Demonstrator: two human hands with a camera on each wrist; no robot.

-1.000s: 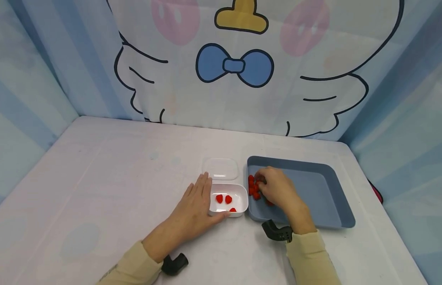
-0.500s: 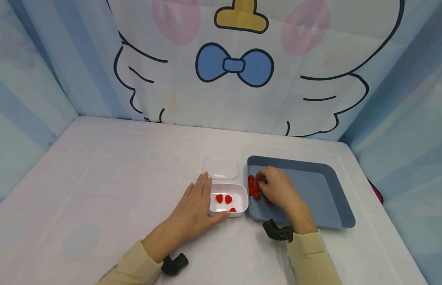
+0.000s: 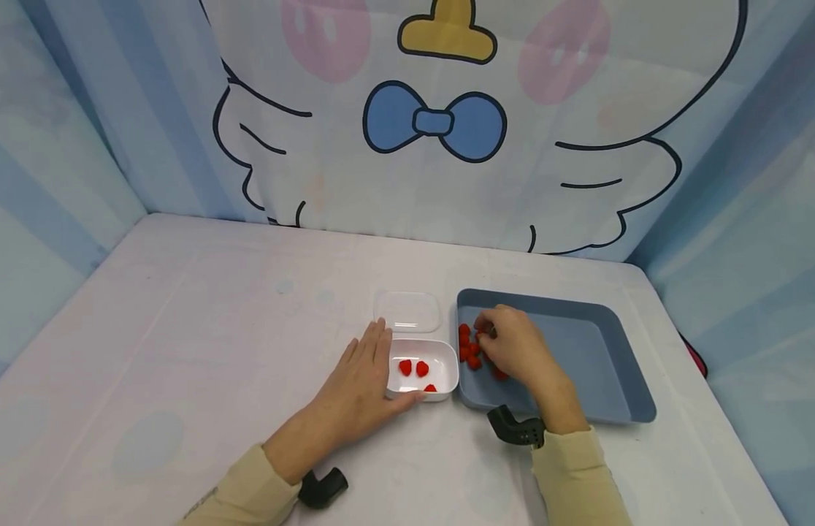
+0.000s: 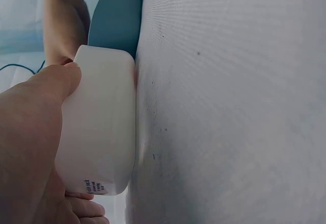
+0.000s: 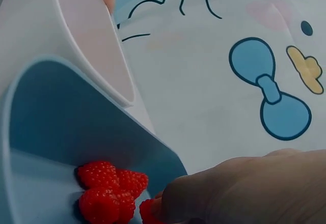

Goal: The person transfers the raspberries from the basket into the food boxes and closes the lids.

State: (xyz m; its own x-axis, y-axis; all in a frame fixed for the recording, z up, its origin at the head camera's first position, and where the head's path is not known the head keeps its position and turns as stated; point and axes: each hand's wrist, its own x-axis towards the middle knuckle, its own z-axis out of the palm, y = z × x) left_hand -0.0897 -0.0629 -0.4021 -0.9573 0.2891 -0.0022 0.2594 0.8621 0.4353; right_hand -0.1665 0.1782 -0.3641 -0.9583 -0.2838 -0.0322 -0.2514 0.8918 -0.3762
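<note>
My left hand (image 3: 355, 376) lies with straight fingers along the left side of a small white box (image 3: 440, 358), its thumb at the near rim. In the left wrist view the thumb touches the upper edge of the box (image 4: 102, 117), which bears small print. Several red raspberries (image 3: 422, 369) lie inside. My right hand (image 3: 515, 347) reaches into a blue-grey tray (image 3: 591, 365) and pinches a raspberry (image 5: 148, 212) between its fingertips. More raspberries (image 5: 104, 191) cluster by the tray's left wall, to the left of that hand.
A clear lid (image 3: 407, 312) lies flat behind the white box. The tray's left wall stands right beside the box. A curtain (image 3: 434, 190) with a cartoon figure hangs behind the table (image 3: 217, 314), with striped curtains at both sides.
My right hand has shifted very slightly to the right within the tray. The left hand, the box and its raspberries look the same.
</note>
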